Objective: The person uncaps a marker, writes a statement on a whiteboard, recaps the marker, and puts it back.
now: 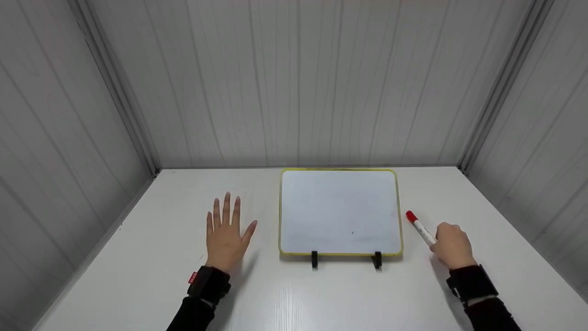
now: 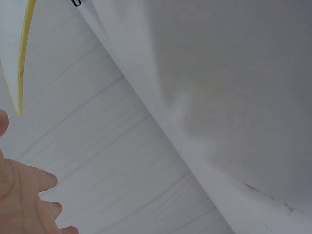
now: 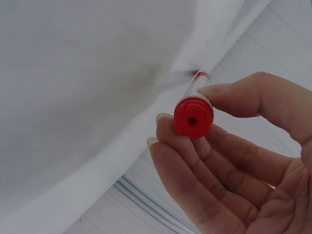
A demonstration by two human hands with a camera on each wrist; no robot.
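On the white worktop (image 1: pixel 138 257) the left hand (image 1: pixel 226 236) is laid flat, its grip spread and holding nothing. The right hand (image 1: pixel 452 247) is seen nearby, its grip pinching a red-capped marker (image 1: pixel 420 227) just right of the whiteboard (image 1: pixel 340 211). Only the right wrist view shows the marker's red butt end (image 3: pixel 193 117) between thumb and fingertips (image 3: pixel 163 119). Farther back, grey panelled walls (image 1: pixel 294 82) are seen.
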